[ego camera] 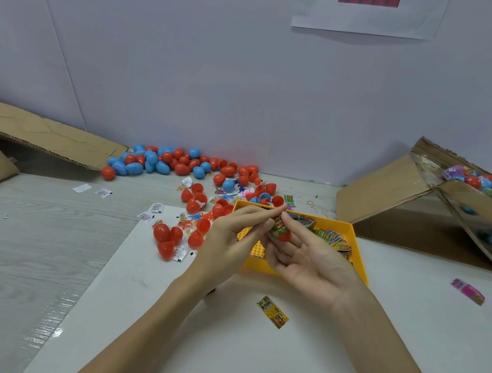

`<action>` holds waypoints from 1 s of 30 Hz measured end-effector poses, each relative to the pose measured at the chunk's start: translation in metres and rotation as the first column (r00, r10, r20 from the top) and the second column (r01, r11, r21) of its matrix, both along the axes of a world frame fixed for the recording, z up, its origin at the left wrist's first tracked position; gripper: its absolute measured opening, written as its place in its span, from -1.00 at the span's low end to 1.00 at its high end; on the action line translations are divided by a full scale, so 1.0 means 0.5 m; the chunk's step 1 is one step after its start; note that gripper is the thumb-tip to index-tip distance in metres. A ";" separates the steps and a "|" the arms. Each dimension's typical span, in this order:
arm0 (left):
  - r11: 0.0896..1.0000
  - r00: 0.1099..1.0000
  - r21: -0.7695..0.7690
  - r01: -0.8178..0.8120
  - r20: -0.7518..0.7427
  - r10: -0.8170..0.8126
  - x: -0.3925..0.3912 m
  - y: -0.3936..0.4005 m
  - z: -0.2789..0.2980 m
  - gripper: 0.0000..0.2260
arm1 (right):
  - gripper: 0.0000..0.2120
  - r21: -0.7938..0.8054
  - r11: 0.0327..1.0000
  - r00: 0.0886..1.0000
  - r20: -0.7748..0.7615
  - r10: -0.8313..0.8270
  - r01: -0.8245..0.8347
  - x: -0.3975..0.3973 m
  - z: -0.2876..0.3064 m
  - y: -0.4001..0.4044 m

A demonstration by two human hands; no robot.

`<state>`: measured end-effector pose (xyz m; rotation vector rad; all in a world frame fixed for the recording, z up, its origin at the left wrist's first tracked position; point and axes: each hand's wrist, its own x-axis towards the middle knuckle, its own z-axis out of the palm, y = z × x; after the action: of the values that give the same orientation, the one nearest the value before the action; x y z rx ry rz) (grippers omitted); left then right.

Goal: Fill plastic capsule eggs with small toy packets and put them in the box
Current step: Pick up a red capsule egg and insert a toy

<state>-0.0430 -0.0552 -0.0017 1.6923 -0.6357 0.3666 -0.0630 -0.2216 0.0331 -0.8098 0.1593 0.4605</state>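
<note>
Stuffing a green toy packet (277,227) into a red plastic egg half (284,236) above the yellow plastic tray (359,254): left hand (232,240) pinches packet w/ fingers extended, right hand (313,261) cups egg loosely. Next: cap needed.

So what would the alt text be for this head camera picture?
Two hands work a small toy packet into a red capsule half above a yellow tray; red and blue eggs lie behind.
</note>
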 end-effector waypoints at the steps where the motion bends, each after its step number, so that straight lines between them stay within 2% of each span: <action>1: 1.000 1.000 -0.003 -0.009 0.007 0.009 -0.003 -0.004 -0.001 -0.71 | -0.69 -0.004 1.000 1.000 0.008 0.000 0.000 0.000 0.001 0.000; 4: 0.998 0.997 -0.013 -0.063 0.044 0.064 -0.012 -0.020 -0.001 -0.71 | -0.76 -0.009 1.000 0.999 0.033 -0.019 0.020 0.002 0.003 0.002; 8: 0.995 0.993 -0.009 -0.104 0.062 0.104 -0.014 -0.028 0.007 -0.71 | -0.61 -0.079 0.996 0.994 0.102 -0.026 0.034 0.005 0.006 0.002; 12: 0.986 0.983 -0.029 -0.166 0.075 0.168 0.000 -0.008 0.009 -0.73 | -0.66 -0.162 0.986 0.986 0.163 -0.013 0.040 0.008 -0.002 -0.009; 17: 0.994 0.992 0.017 -0.109 0.066 0.108 0.004 0.002 0.017 -0.63 | -0.73 -0.345 0.929 0.940 0.341 -0.013 0.138 0.003 -0.012 -0.011; 20: 0.984 0.979 0.119 -0.133 0.173 0.111 0.006 0.006 0.015 -0.62 | -0.72 -0.383 0.907 0.925 0.380 -0.020 0.177 0.002 -0.011 -0.003; 23: 0.963 0.952 0.202 -0.181 0.281 0.120 0.004 0.008 0.012 -0.66 | -0.63 -0.476 0.845 0.903 0.429 -0.018 0.243 0.000 -0.015 0.005; 27: 0.940 0.931 0.248 -0.235 0.334 0.144 -0.002 0.002 0.012 -0.67 | -0.64 -0.523 0.781 0.881 0.469 -0.072 0.342 -0.001 -0.019 0.010; 28: 0.935 0.925 0.246 -0.255 0.343 0.163 -0.005 0.000 0.012 -0.68 | -0.67 -0.546 0.750 0.868 0.490 -0.075 0.373 -0.002 -0.021 0.012; 30: 0.924 0.917 0.246 -0.293 0.345 0.199 -0.012 -0.008 0.011 -0.67 | -0.77 -0.623 0.614 0.818 0.571 -0.067 0.485 -0.002 -0.029 0.020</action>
<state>-0.0488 -0.0593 0.0037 2.0297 -0.7348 0.7686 -0.0641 -0.2118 0.0185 -1.6831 -0.0180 -0.1865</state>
